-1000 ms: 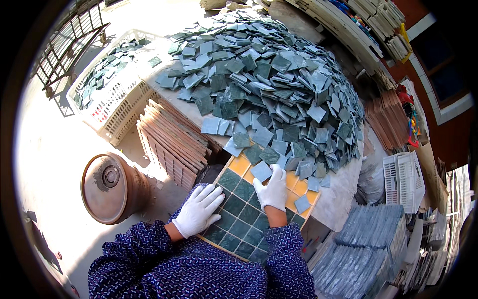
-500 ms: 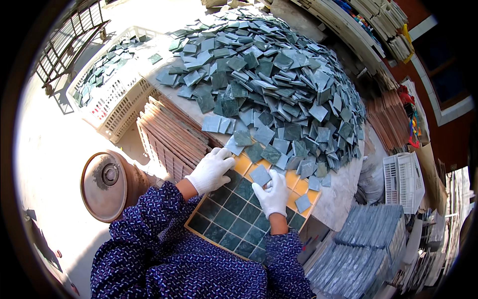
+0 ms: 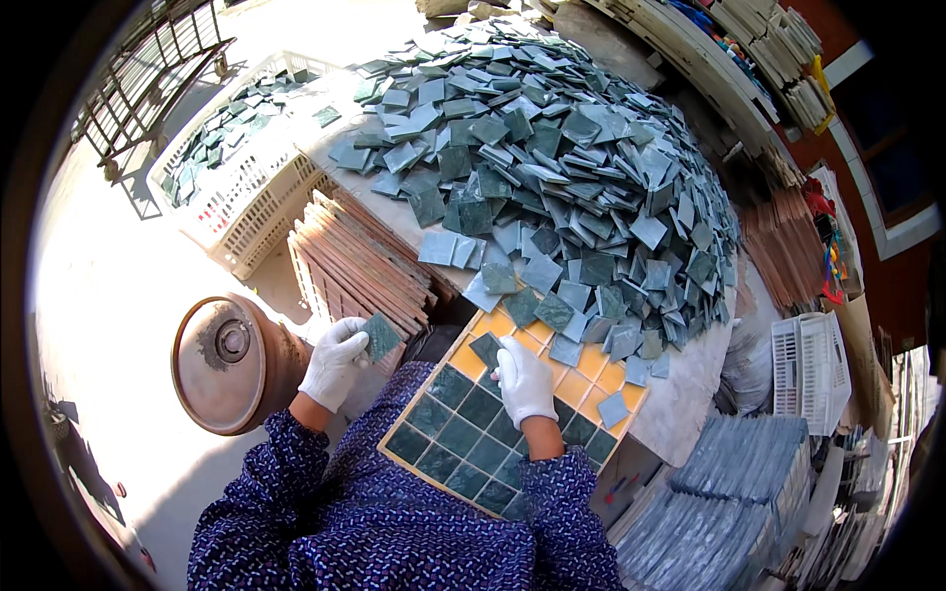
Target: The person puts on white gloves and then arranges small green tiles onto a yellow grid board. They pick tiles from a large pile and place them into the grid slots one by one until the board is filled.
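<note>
My left hand point(image 3: 336, 362), in a white glove, pinches a square green stone tile point(image 3: 381, 338) out to the left of the tray. My right hand point(image 3: 525, 380), gloved the same way, grips another dark green tile point(image 3: 486, 349) over the yellow gridded tray point(image 3: 574, 386). Dark green tiles point(image 3: 458, 438) fill the tray's near rows, while yellow cells show along its far side. One pale tile point(image 3: 612, 410) lies loose near the tray's right end. Beyond it, a large heap of tiles point(image 3: 552, 167) spills against the tray's far edge.
A rusty round drum point(image 3: 225, 364) stands at left, beside stacked brown panels point(image 3: 360, 261). A white crate point(image 3: 246, 212) of tiles sits behind them. Bundled grey tile sheets point(image 3: 734, 473) are piled at right, near a white basket point(image 3: 810, 369).
My left hand has moved left and nearer, off the tray's far corner, and now shows a tile. My right hand's tile now shows a dark green face instead of pale grey. The view has shifted slightly.
</note>
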Demonstrator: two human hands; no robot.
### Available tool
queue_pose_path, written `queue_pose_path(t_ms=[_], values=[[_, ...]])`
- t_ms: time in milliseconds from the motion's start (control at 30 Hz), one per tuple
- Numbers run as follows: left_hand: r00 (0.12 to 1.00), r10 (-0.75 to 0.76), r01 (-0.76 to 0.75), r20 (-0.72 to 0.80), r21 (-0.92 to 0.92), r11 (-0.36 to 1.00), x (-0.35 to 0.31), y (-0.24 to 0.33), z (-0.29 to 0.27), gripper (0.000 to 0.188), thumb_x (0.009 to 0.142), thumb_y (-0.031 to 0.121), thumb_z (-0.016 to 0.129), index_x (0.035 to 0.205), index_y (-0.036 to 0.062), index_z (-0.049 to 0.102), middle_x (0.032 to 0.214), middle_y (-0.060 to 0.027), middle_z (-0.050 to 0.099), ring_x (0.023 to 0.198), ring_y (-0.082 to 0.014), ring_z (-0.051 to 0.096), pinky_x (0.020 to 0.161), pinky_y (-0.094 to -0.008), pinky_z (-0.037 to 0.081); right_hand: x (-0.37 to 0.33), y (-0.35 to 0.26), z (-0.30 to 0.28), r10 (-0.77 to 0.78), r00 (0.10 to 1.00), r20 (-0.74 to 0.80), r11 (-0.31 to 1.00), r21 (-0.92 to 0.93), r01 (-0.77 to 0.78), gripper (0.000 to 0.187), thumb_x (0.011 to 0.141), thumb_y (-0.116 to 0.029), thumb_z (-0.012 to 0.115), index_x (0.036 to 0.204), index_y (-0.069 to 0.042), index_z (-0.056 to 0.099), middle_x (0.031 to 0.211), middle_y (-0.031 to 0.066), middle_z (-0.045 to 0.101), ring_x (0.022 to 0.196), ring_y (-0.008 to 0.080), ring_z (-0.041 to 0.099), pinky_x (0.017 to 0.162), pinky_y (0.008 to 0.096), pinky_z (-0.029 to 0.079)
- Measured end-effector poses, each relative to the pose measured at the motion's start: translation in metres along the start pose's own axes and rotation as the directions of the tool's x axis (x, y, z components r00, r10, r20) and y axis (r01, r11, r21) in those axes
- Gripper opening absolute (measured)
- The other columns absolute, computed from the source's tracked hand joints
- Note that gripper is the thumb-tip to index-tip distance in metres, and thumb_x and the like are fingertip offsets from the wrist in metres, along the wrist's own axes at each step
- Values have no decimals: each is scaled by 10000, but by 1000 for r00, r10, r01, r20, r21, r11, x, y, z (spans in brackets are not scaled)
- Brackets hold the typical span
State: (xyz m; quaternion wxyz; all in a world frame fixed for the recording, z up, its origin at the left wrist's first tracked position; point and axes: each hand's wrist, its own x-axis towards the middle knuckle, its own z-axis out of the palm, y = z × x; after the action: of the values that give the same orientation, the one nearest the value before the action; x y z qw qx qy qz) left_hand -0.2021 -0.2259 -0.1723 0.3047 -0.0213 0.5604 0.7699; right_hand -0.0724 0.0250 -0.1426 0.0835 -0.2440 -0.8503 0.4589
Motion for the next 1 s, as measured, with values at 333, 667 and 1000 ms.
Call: queue_pose_path(t_ms=[333,667,1000], values=[[992,-125,124,-34,-51,991,-17,-34,-24,144,942,125,536,1022,20,594,795,2,562,647,-70,503,604,-189,423,2,-12,11,-150,987,64,937,-309,163,293,825,-154,660,1096,-55,615,1061,150,581,886,321,624,789,404,497],[915,-246,186,-320,-206,961,74,15,-119,77,932,134,553,865,97,555,647,3,478,533,-134,458,476,-260,393,-25,-9,-23,-2,999,40,981,-193,10,444,806,-184,695,1207,-37,576,1028,132,625,764,234,612,713,346,499],[828,542,-511,146,595,620,98,163,-24,351,928,197,589,1206,-15,553,1083,-96,595,918,-177,608,806,-250,511,35,9,-62,-278,939,-201,837,-531,134,458,782,-254,729,1164,-59,568,1191,133,563,942,279,616,800,394,511]])
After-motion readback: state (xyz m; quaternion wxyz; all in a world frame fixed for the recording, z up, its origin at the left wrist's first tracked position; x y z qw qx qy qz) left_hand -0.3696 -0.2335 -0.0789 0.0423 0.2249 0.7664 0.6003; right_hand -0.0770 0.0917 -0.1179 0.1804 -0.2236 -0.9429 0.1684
